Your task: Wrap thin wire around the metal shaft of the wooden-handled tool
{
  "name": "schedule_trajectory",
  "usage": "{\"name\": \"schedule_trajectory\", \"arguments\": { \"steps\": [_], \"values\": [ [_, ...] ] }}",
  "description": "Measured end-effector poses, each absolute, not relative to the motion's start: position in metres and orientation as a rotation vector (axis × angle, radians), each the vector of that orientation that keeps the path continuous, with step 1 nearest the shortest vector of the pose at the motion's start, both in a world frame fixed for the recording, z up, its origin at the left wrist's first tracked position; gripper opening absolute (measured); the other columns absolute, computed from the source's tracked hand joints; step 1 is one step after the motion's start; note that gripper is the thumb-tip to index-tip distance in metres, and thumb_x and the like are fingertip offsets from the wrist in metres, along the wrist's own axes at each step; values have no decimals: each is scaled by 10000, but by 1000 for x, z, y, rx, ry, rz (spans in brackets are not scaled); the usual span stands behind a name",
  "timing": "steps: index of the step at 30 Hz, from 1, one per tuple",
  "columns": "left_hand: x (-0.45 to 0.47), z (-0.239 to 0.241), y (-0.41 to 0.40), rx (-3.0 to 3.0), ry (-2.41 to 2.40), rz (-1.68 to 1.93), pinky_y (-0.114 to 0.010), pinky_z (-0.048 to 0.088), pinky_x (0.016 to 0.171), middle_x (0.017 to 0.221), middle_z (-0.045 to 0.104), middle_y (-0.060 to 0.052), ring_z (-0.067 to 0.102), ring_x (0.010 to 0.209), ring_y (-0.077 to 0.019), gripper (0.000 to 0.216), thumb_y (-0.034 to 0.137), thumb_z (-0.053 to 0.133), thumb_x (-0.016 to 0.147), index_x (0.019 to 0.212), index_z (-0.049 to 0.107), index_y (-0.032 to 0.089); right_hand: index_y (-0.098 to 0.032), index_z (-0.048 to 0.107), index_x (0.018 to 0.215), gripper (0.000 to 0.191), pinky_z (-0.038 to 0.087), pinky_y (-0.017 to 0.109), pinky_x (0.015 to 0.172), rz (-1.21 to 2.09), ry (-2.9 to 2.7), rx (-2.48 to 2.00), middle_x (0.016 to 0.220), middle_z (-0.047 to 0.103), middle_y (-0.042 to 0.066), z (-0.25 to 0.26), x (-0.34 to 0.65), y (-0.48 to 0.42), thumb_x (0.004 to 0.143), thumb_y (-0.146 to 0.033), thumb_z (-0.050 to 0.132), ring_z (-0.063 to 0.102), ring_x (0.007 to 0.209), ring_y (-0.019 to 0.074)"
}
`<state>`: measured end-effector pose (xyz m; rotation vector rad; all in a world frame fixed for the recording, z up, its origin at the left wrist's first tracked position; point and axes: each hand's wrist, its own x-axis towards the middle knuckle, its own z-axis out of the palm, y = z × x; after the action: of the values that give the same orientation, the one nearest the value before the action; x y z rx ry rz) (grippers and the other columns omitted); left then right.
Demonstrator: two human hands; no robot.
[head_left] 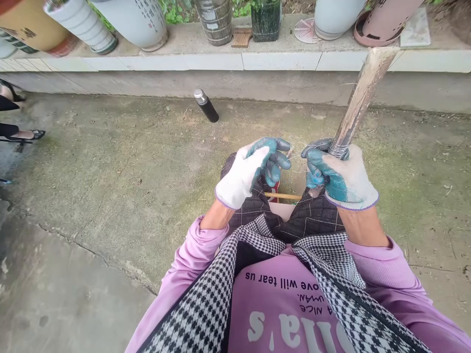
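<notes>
My right hand [336, 171], in a white glove with a teal coated palm, is closed around a rough wooden stick [364, 93]. The stick tilts up and away to the right, and thin strand [339, 150] is wound in several turns around it just above my fist. To the left, my left hand [263, 166], gloved alike, has its fingers curled together. Fine pale strands cross the small gap between both hands, reaching the left fingertips. Whether they are wire or string I cannot tell.
A black flask [208, 109] with a silver cap stands on the concrete floor [128, 162]. Behind it, a low tiled ledge [213, 62] bears several flower pots [334, 19]. Another person's foot [29, 134] shows at the left edge. A thin yellowish rod [283, 196] lies between my knees.
</notes>
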<state>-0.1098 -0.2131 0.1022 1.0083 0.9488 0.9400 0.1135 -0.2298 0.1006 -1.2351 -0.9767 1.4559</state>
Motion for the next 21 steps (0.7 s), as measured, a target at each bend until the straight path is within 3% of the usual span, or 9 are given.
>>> {"name": "schedule_trajectory", "arguments": {
  "steps": [5,8,11,14,17,21],
  "values": [
    [-109,105,-210,1057,938,802,-243,528,455,692,767,-51,627,484,-122,702,892,859,952,932,798,193,-272,848,851,414,426,292,355,1589,-1202,-1258,558,632,-42,103,130,-225,742,-590,1090,530,432,146],
    [-107,113,-212,1106,887,652,-218,462,425,619,690,-12,554,456,-87,640,775,1016,846,808,763,189,-253,846,786,454,471,273,411,1564,-1431,-1270,615,688,-17,103,140,-221,741,-624,1103,564,493,133],
    [-107,117,-213,1139,885,560,-208,399,408,580,627,21,499,452,-71,529,635,1077,827,808,787,193,-253,840,779,483,491,284,437,1560,-1480,-1275,648,689,-6,103,146,-219,716,-636,1127,574,529,140],
    [-108,112,-214,1099,880,644,-225,385,394,551,591,33,469,433,-79,538,670,1062,839,831,777,214,-247,842,812,464,491,304,418,1609,-1365,-1290,623,649,-5,103,145,-221,706,-586,1141,560,500,147],
    [-106,103,-214,1026,892,761,-229,424,403,590,625,29,510,446,-87,566,676,1070,812,860,739,220,-250,848,837,413,461,296,399,1602,-1279,-1278,597,631,-20,104,141,-226,724,-544,1114,531,470,139],
    [-103,95,-212,963,916,889,-245,607,549,755,748,-7,712,608,-128,548,640,1051,836,934,729,209,-263,829,836,341,406,275,390,1548,-1237,-1281,570,638,-35,105,139,-230,742,-501,1055,525,454,138]
  ]
}}
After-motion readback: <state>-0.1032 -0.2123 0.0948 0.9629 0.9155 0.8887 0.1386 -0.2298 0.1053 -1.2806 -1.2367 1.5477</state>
